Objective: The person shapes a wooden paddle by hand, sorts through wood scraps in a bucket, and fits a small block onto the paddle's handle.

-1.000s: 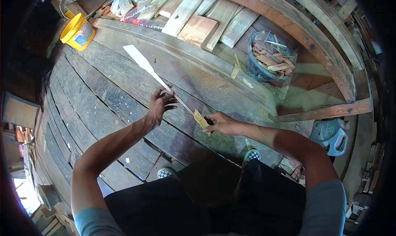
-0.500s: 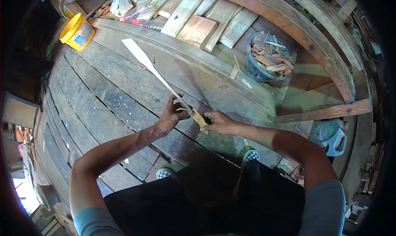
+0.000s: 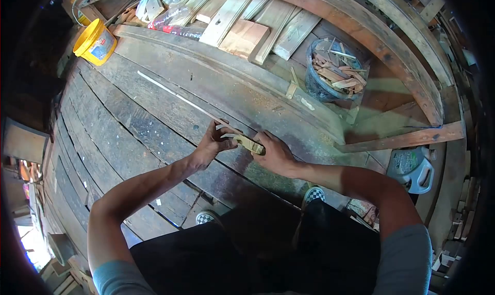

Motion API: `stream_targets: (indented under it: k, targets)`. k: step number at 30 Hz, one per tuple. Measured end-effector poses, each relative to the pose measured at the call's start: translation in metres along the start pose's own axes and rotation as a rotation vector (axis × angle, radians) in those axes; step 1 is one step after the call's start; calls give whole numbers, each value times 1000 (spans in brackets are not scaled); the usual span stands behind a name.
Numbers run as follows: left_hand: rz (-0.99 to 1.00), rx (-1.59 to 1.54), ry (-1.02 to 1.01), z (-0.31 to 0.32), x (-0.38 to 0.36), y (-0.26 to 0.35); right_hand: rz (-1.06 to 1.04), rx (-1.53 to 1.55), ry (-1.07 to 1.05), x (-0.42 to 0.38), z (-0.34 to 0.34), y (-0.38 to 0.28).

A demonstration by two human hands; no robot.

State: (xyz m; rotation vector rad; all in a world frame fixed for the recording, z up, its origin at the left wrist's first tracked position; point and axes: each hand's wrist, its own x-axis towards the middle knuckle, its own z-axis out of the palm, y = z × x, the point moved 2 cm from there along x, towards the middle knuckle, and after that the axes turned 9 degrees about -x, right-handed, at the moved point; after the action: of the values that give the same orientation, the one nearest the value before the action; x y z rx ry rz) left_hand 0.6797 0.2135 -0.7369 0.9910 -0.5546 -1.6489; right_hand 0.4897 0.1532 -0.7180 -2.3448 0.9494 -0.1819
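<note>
A pale wooden paddle (image 3: 180,97) points to the upper left, its flat blade turned edge-on so that it looks like a thin stick. My left hand (image 3: 210,145) is closed around the handle near its lower end, fingers curled. Held in my right hand (image 3: 276,155) is a yellowish, folded piece that looks like sandpaper (image 3: 249,144), bent in a curve beside the paddle's end. My right fingers and thumb press on it. Whether it touches the wood is hard to tell, since the fingers partly hide the contact.
Dark floor planks (image 3: 149,125) with gaps lie below. A yellow bucket (image 3: 96,42) stands upper left. Several boards (image 3: 227,19) lie at the back behind a long beam. A blue tub (image 3: 330,71) holds wood scraps. A plastic jug (image 3: 412,169) and a curved timber (image 3: 392,53) are on the right.
The paddle has rolled about its length, from blade face showing to edge-on, and its tip has swung a little left and down. My right hand has closed further over the yellowish sandpaper-like piece.
</note>
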Motion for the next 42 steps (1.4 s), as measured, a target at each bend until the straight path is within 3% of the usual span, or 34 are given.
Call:
stream_targets:
  k: [10, 12, 15, 17, 26, 35, 38, 42]
  targets:
    - [15, 7, 164, -7, 2, 1, 30, 27, -103, 2, 3, 0]
    - [122, -8, 239, -10, 2, 5, 23, 79, -125, 4, 10, 8]
    - [171, -30, 280, -20, 6, 11, 31, 291, -45, 8, 12, 15]
    - [170, -23, 304, -20, 6, 16, -172, 312, 241, 9, 7, 14]
    - [290, 44, 444, -36, 8, 28, 39, 131, 319, 9, -1, 35]
    - [452, 98, 327, -14, 11, 45, 94, 141, 33, 6, -2, 63]
    - [454, 135, 266, -5, 12, 43, -18, 134, 57, 7, 5, 68]
    - [461, 166, 199, 9, 10, 41, 42, 213, 19, 9, 9, 69]
